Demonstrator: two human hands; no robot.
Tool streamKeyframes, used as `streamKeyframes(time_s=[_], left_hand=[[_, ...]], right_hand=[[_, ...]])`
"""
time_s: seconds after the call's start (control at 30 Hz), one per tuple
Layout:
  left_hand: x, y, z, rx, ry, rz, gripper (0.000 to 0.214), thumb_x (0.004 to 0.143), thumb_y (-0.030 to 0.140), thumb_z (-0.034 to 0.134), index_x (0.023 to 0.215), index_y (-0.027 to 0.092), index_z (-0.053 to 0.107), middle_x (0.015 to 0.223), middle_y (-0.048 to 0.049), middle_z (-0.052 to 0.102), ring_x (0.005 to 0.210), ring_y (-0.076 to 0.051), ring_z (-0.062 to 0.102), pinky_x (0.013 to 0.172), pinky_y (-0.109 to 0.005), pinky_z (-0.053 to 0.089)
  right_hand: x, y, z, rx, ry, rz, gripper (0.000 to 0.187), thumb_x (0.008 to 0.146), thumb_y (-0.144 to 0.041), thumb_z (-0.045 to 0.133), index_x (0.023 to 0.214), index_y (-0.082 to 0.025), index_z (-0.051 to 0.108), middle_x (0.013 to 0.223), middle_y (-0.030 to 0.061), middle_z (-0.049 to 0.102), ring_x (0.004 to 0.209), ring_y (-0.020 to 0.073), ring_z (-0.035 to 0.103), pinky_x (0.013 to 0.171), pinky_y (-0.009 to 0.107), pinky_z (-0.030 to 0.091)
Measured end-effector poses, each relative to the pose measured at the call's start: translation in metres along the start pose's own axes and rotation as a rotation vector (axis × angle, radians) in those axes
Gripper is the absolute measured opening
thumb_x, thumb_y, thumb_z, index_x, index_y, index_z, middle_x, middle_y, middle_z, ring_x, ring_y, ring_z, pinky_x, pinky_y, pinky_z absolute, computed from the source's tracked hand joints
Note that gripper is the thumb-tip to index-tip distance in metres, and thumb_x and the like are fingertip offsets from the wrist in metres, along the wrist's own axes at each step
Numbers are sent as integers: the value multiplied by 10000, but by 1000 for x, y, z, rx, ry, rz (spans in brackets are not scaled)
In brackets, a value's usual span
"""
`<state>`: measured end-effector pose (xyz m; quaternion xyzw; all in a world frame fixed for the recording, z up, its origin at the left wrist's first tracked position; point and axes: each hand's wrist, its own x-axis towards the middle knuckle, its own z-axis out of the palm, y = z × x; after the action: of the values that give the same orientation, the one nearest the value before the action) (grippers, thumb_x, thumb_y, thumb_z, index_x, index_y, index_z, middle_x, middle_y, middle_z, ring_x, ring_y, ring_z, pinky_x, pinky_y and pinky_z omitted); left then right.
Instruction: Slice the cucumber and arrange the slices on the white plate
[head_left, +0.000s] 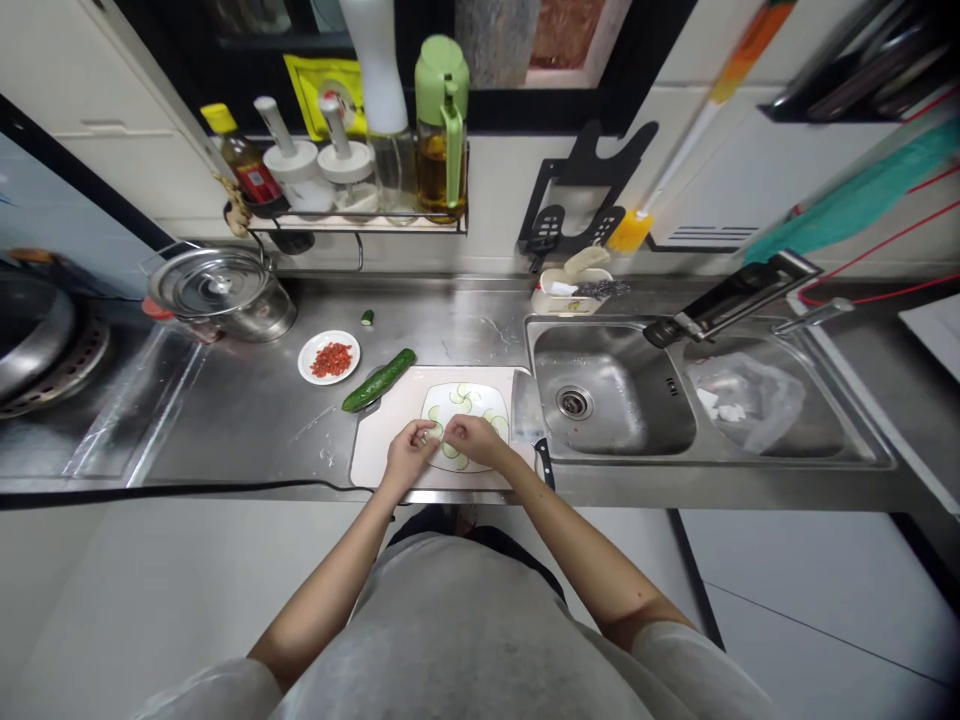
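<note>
Just below the middle of the frame, pale green slices are arranged in clusters on a white plate, which is set on a cutting board. Over the plate, the left hand and right hand are held close together, fingers curled toward thumbs; whether a slice is gripped by either cannot be told. Farther left, a green cucumber is seen at the board's upper-left corner, and red pieces are held by a dish.
</note>
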<state>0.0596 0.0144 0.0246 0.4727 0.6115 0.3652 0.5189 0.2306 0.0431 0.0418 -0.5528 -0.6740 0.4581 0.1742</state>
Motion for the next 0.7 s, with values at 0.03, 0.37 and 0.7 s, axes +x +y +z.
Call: streamKeyframes(time_s=[0.03,0.37,0.7], left_hand=[[3,-2,0,46,22,-1,334,668,337,671,966,188,641,650,49,508,570,-87,429,609,-216,368],[24,-1,2,488,103,8,269,755,256,602,1020,240,639,733,15,632,655,-145,544,630,-249,360],[30,0,3,768,116,62,230,823,271,556,1039,257,633,901,-11,671,830,-171,578,706,-267,383]], right_hand=[[6,-1,0,-30,-4,1,56,773,-227,587,767,-197,633,676,-24,615,645,118,536,596,220,371],[40,-5,4,-253,-66,-3,107,824,-190,525,834,-177,631,756,13,636,674,123,529,569,215,321],[53,2,6,-337,-87,-23,119,837,-190,517,844,-162,633,798,23,653,707,123,528,581,212,299]])
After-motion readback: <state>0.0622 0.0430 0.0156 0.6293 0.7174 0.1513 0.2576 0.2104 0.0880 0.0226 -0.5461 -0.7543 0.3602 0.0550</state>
